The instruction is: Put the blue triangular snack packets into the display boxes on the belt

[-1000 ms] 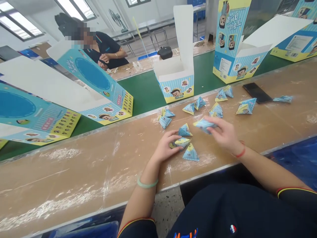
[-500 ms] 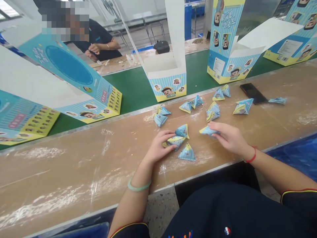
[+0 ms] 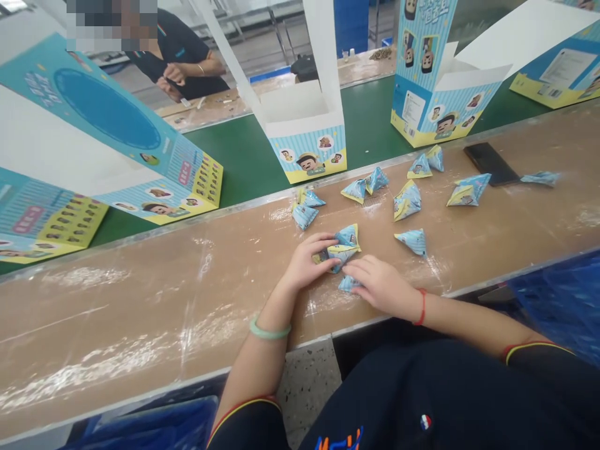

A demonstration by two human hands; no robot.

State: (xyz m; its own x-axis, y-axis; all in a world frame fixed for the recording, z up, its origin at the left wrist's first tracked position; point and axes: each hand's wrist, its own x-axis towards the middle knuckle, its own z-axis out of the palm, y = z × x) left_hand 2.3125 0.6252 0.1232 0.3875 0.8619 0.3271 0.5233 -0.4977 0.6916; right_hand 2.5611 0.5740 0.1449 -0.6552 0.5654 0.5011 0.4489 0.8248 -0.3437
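My left hand (image 3: 309, 261) curls around a small group of blue-and-yellow pyramid-shaped packets (image 3: 344, 251), its fingers and thumb closed against their left side. My right hand (image 3: 382, 284) grips another pyramid packet (image 3: 347, 283) just in front of that group, partly hiding it under the fingers. To the right, a single striped packet (image 3: 413, 242) lies on the tabletop. Farther back lie more of the same packets: a pair (image 3: 305, 208), another pair (image 3: 365, 185), one packet (image 3: 407, 200), a third pair (image 3: 425, 162) and a packet (image 3: 469, 190).
Open printed cartons stand along a green strip (image 3: 244, 159): a middle carton (image 3: 307, 153), a right carton (image 3: 445, 115) and a left carton (image 3: 182, 203). A dark phone (image 3: 491, 164) lies beside a flat packet (image 3: 540, 179). Across the table a person (image 3: 175, 62) works with both hands.
My right hand has let go of one packet, leaving it on the table, and moved left onto the packet near my left hand. My left hand stays at its group.
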